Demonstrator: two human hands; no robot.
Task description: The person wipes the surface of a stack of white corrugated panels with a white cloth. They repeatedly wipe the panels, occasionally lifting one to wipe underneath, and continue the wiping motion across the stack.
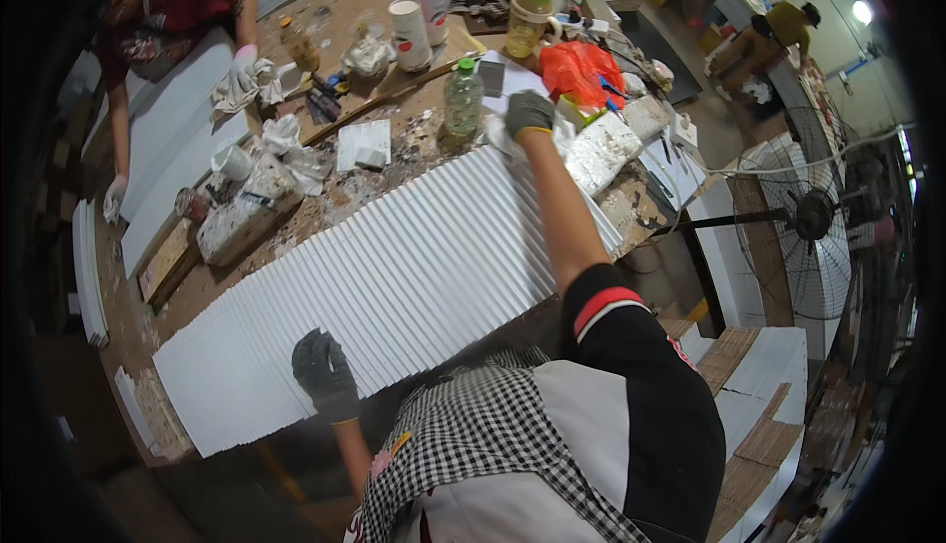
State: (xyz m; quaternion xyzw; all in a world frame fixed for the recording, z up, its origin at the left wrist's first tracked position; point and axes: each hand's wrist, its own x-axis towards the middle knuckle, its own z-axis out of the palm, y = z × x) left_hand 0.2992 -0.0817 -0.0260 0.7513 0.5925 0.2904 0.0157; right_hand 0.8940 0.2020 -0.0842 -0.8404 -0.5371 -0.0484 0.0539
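Observation:
A long row of white strips with ridged edges (374, 292) lies side by side across the near side of the workbench. My left hand (325, 375), in a dark grey glove, rests at the row's near edge toward its left end. Its fingers are stretched out, with nothing seen in them. Reaching past the far edge at the right end, my right hand (530, 115) in a matching glove has its fingers curled down over a crumpled white cloth (563, 135). The fingertips are partly hidden. A green-capped bottle (462, 100) stands just left of that hand.
A red plastic bag (581, 75), a yellowish jug (530, 21) and a white canister (409, 34) crowd the far bench. At far left a co-worker's gloved hand (243, 68) holds a rag over white boards (187, 119). A standing fan (813, 215) is at right.

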